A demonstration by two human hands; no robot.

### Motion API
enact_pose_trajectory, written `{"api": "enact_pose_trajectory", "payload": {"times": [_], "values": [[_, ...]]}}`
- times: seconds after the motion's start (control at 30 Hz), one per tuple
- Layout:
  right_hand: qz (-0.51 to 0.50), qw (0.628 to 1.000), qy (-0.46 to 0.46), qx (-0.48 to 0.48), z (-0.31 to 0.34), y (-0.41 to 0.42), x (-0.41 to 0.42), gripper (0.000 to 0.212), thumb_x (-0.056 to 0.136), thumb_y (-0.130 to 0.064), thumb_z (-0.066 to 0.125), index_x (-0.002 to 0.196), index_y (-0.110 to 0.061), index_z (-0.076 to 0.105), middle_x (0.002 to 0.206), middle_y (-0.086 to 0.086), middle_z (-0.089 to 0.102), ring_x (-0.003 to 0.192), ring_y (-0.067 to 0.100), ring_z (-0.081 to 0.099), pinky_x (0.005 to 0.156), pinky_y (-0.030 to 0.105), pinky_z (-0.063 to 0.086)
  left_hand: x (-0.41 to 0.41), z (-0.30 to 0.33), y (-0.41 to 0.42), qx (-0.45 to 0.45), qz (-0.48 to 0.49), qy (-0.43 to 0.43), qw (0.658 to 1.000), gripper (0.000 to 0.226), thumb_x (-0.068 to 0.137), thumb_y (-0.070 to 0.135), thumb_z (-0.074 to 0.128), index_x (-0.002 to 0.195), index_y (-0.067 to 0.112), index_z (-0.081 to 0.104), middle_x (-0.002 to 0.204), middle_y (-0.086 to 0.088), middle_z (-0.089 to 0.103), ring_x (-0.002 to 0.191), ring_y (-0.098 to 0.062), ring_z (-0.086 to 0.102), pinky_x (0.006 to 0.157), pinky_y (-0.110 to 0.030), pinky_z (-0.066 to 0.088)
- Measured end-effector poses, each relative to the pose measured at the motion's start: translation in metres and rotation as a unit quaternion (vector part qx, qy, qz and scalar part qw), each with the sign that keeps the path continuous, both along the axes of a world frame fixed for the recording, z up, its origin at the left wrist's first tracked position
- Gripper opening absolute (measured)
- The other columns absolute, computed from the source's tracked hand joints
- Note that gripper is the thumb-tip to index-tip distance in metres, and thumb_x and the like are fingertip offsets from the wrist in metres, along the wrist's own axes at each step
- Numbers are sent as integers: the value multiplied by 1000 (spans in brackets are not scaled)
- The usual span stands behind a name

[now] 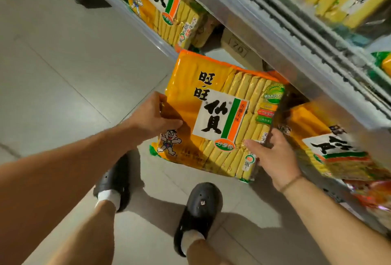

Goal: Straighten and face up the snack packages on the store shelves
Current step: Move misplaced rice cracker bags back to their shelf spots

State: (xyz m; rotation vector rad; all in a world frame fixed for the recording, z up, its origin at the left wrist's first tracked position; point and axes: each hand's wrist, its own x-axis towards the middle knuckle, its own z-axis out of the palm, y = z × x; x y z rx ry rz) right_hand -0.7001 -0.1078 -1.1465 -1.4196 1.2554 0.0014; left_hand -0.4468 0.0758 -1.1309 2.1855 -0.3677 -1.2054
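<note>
Orange snack package (213,116) is being held off the shelf (275,38); left hand (154,116) and right hand (273,154) each pinching a side, grip curled. Next: sliding it back upright, label forward.

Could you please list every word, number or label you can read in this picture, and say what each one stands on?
"旺旺": top left of the held package, gripped by the left hand and right hand.
"仙貝": its white panel.
"分享包": green oval beneath that panel.
"70": grey tag under the shelf edge.
"仙貝", partly cut off: package on the left.
Small side print, coloured badges and the package on the right: too blurred to read.
</note>
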Motion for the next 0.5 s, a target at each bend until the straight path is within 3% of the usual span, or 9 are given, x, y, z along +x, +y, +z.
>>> {"api": "enact_pose_trajectory", "payload": {"times": [0.13, 0.3, 0.43, 0.5], "values": [[-69, 994, -41, -71, -20, -24, 12, 30, 75, -22, 82, 97, -31, 64, 97, -13, 74, 88, 11, 72, 79, 50, 59, 26, -28, -48, -50, -100, -32, 993, 76, 69, 30, 88, 120, 26, 33, 107, 1, 55, 95, -15, 58, 68, -27, 53], [-153, 973, -94, -144, -52, -34, 30, 45, 52, -47, 84, 91, -45, 62, 99, -8, 74, 91, 18, 72, 77, 50, 58, 59, -61, -100, -129, -147, -113, 974, 80, 67, 19, 88, 120, 23, 28, 109, -6, 52, 96, -17, 56, 62, -21, 48], [-195, 945, -167, -203, -72, -23, 50, 51, 58, -38, 83, 91, -63, 52, 92, -32, 68, 82, -5, 69, 66, 16, 54, 88, -78, -132, -203, -180, -176, 946, 81, 68, 17, 86, 125, 21, 29, 120, -8, 52, 107, -21, 55, 73, -27, 53], [-196, 932, -181, -244, -75, -27, 58, 54, 68, -27, 84, 92, -63, 52, 94, -33, 68, 84, -7, 68, 65, 13, 54, 101, -84, -146, -249, -197, -172, 933, 84, 69, 18, 86, 130, 25, 29, 123, -3, 52, 112, -19, 55, 77, -26, 52]]}}
